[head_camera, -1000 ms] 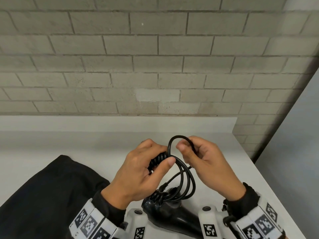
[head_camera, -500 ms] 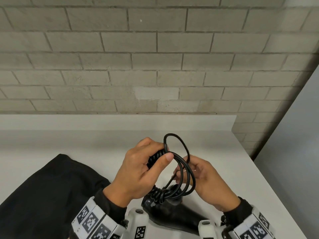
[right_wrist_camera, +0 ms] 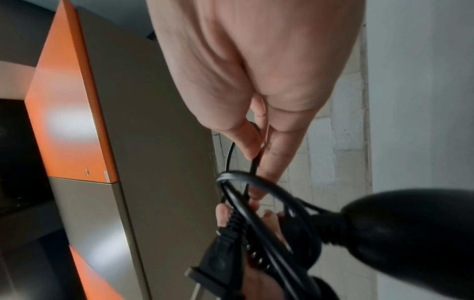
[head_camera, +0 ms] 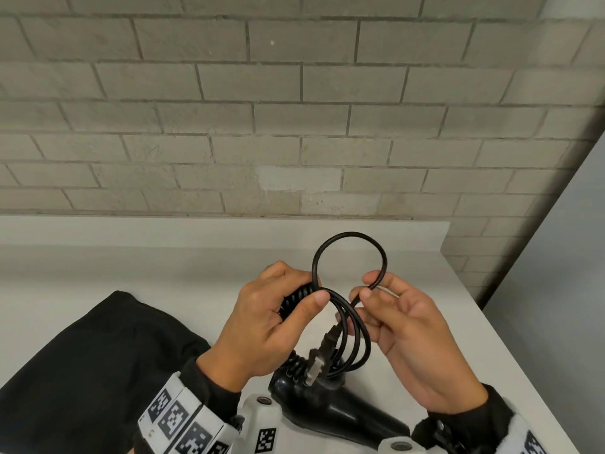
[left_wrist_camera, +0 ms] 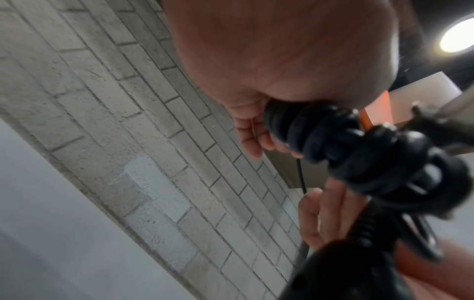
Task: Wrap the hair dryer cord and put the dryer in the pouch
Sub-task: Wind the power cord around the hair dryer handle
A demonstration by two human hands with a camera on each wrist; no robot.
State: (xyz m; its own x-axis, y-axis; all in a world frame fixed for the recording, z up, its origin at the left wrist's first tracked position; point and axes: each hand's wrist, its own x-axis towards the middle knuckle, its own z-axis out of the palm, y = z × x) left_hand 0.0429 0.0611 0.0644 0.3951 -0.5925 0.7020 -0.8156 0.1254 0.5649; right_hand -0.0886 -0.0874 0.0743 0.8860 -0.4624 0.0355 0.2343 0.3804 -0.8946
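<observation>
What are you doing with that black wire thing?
A person is winding up a hair dryer's cord. Their left hand grips the bundled coils, and their right hand pinches the cord, holding one loop up above the table. The plug dangles by the black hair dryer, down between the wrists. A black pouch lies on the table at the left, with the dryer not in it yet.

Hair dryer (head_camera: 330, 411) body behind wrists, cut off below
</observation>
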